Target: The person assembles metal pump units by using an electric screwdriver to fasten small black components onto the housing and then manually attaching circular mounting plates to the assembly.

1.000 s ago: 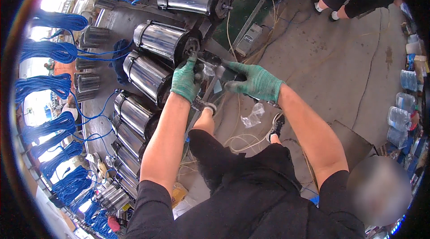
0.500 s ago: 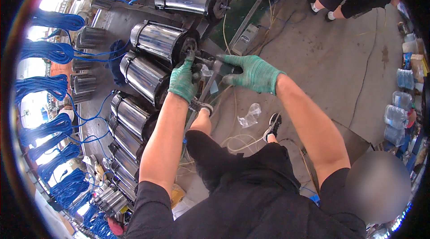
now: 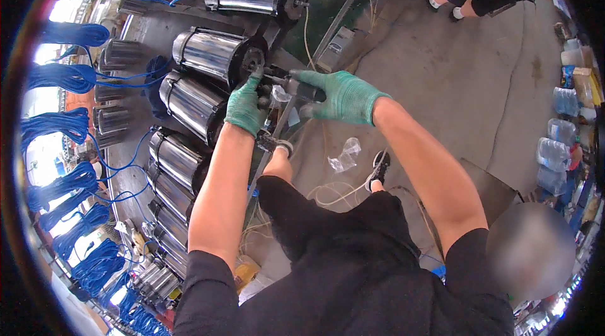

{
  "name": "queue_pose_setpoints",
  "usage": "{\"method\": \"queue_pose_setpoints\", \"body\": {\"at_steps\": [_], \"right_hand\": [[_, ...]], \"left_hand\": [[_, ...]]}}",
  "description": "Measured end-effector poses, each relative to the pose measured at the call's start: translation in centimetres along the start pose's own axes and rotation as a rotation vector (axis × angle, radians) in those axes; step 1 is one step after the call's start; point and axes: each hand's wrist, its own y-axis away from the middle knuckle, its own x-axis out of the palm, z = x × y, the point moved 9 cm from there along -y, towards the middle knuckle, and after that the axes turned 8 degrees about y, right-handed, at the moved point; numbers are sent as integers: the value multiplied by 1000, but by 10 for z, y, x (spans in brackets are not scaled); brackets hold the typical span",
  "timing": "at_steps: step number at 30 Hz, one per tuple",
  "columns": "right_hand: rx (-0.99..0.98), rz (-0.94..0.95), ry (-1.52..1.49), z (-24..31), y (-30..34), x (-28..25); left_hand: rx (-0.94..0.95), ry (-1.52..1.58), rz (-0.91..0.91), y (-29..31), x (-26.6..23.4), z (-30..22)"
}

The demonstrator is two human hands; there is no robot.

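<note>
The step in hand looks like fastening work on the black end cap of a shiny cylindrical motor [image 3: 211, 56], 1 of a row lying side by side on the tabletop [image 3: 135, 175] at the person's left. The left hand [image 3: 247, 104], in a green glove, is curled mostly closed against the end cap, its fingertips at the small shaft in the middle; whether it pinches a small part there I cannot tell. The right hand [image 3: 343, 95], also green-gloved, is wrapped shut around a dark power tool [image 3: 291, 88] whose tip points at the same end cap, just beside the left fingertips.

As a judgement, the next move calls for keeping the tool tip in line with the fitting while the left hand steadies the cap, since the 2 hands are nearly touching.

Blue cable coils [image 3: 60, 125] lie beyond the motors. A crumpled clear plastic bag [image 3: 343, 154] lies on the concrete floor [image 3: 454, 84] near the person's shoe.
</note>
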Motion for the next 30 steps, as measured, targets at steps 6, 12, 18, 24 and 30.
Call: {"method": "queue_pose_setpoints", "body": {"at_steps": [6, 12, 18, 24, 30], "right_hand": [[-53, -76, -244, -21, 54, -8], [-66, -186, -582, -49, 110, -14], [-79, -93, -562, -44, 148, -26], [-92, -12, -613, -43, 169, -40], [-113, -63, -532, -54, 155, -43]], "left_hand": [[220, -247, 166, 79, 77, -2], [-108, 94, 315, 128, 84, 46], [20, -46, 260, 179, 61, 75], [168, -108, 257, 212, 88, 70], [181, 101, 289, 176, 97, 57]]}}
